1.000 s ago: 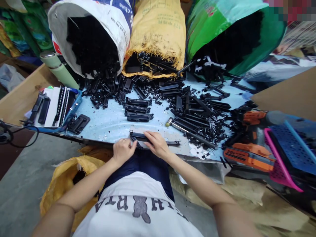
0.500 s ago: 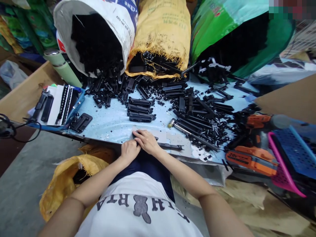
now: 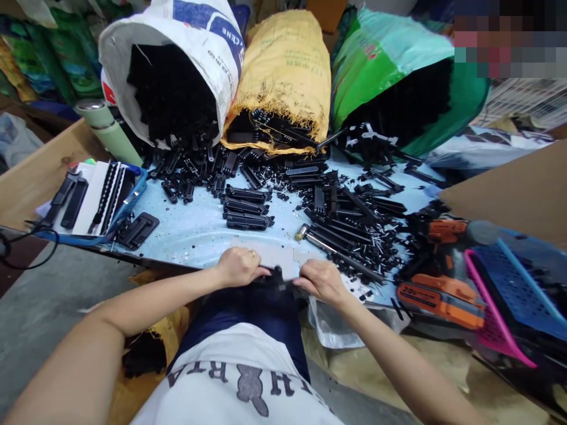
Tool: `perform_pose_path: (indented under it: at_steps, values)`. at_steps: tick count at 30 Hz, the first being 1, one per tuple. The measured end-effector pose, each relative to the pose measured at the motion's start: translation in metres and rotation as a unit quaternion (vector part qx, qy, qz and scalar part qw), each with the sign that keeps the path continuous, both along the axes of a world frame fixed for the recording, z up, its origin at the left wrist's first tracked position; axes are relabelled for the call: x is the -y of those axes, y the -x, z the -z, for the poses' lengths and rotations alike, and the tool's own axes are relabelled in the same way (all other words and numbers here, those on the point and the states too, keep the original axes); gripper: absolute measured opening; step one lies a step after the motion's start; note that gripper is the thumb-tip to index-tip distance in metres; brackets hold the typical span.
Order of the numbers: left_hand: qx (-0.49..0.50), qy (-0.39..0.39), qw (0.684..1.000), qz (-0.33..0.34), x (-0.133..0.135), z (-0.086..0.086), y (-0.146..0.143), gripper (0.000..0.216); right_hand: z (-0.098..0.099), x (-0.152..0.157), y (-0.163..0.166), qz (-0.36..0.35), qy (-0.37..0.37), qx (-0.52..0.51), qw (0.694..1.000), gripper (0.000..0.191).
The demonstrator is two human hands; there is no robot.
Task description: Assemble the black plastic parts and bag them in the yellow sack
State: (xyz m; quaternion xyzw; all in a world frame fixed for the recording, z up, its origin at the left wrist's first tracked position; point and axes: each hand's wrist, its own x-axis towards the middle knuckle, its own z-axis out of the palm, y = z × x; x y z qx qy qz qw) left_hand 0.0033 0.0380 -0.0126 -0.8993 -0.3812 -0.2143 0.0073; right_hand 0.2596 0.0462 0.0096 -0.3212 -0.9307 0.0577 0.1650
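Observation:
At the table's front edge, my left hand (image 3: 241, 267) is closed, thumb and fingers pinching a black plastic part (image 3: 277, 277). My right hand (image 3: 322, 280) is closed at the other end of that part, its thumb pointing inward. Blur hides the part's exact shape. Under and behind the hands lies a grey board (image 3: 279, 260). Beyond it, a small stack of long black plastic parts (image 3: 248, 208) rests on the blue table top (image 3: 190, 221). A hammer (image 3: 341, 251) with a brass-coloured tip lies to the right of the stack.
A white sack (image 3: 115, 65), a yellow sack (image 3: 283, 71) and a green sack (image 3: 354, 88) spill black parts at the back. A blue basket (image 3: 142, 183) stands left, near a green flask (image 3: 110, 133). An orange power drill (image 3: 443, 292) and a pink basket (image 3: 496, 319) are at the right.
My hands were together over the board; now they are apart, the right one further right, with a black part between them. The long black part that lay on the board no longer shows there.

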Motion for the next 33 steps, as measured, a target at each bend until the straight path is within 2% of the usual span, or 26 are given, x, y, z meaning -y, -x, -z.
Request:
perform_pose_path:
  at_steps: [2,4,6,8,10,13,14,16,18,20,21,22,24,26,28,30,33]
  values:
    - [0.091,0.032,0.994,0.053,0.022,-0.019,0.005,0.055,-0.025,0.009,0.009,-0.101,0.091,-0.089,0.987,0.057]
    - [0.18,0.091,0.974,0.1,0.045,-0.035,0.007,0.058,-0.038,0.02,0.02,-0.182,0.196,-0.178,0.947,0.058]
    - [0.262,0.13,0.949,0.115,0.063,-0.043,0.001,0.062,-0.034,0.032,0.035,-0.221,0.277,-0.238,0.904,0.06]
    - [0.342,0.114,0.928,0.097,0.076,-0.04,-0.01,0.065,-0.016,0.044,0.054,-0.21,0.298,-0.268,0.892,0.062]
    - [0.386,0.051,0.918,0.073,0.08,-0.029,-0.02,0.068,0.006,0.05,0.079,-0.13,0.256,-0.297,0.91,0.066]
    - [0.326,-0.067,0.942,0.045,0.068,-0.004,-0.023,0.072,0.031,0.032,0.11,0.048,0.153,-0.347,0.924,0.056]
    - [0.28,-0.1,0.954,0.034,0.058,0.005,-0.02,0.071,0.033,0.016,0.114,0.085,0.13,-0.343,0.926,0.051]
    - [0.169,-0.136,0.976,0.009,0.033,0.021,-0.009,0.065,0.031,-0.029,0.106,0.082,0.099,-0.263,0.956,0.042]
    - [0.059,-0.114,0.992,-0.015,0.005,0.034,0.006,0.051,0.021,-0.084,0.077,0.161,0.052,-0.169,0.971,0.043]
    - [-0.015,-0.086,0.995,-0.038,-0.021,0.042,0.017,0.036,0.01,-0.136,0.041,0.296,0.033,-0.049,0.954,0.043]
    - [-0.036,-0.073,0.995,-0.049,-0.031,0.044,0.021,0.031,0.006,-0.157,0.024,0.37,0.024,0.012,0.929,0.044]
    - [-0.048,-0.06,0.995,-0.06,-0.039,0.045,0.023,0.029,0.004,-0.175,0.011,0.416,0.014,0.07,0.907,0.043]
    - [-0.055,-0.035,0.995,-0.08,-0.05,0.043,0.023,0.03,0.004,-0.197,-0.005,0.456,0.006,0.165,0.874,0.04]
    - [-0.049,-0.02,0.994,-0.099,-0.059,0.038,0.023,0.033,0.008,-0.205,-0.006,0.456,0.014,0.217,0.863,0.038]
    - [-0.031,-0.019,0.987,-0.155,-0.07,0.03,0.029,0.037,0.01,-0.206,-0.001,0.465,0.024,0.225,0.856,0.037]
    - [-0.007,-0.012,0.959,-0.283,-0.085,0.022,0.049,0.04,0.007,-0.201,0.004,0.48,0.013,0.206,0.853,0.037]
    - [-0.005,0.045,0.858,-0.512,-0.111,0.015,0.095,0.038,-0.005,-0.185,0.009,0.469,-0.036,0.129,0.873,0.038]
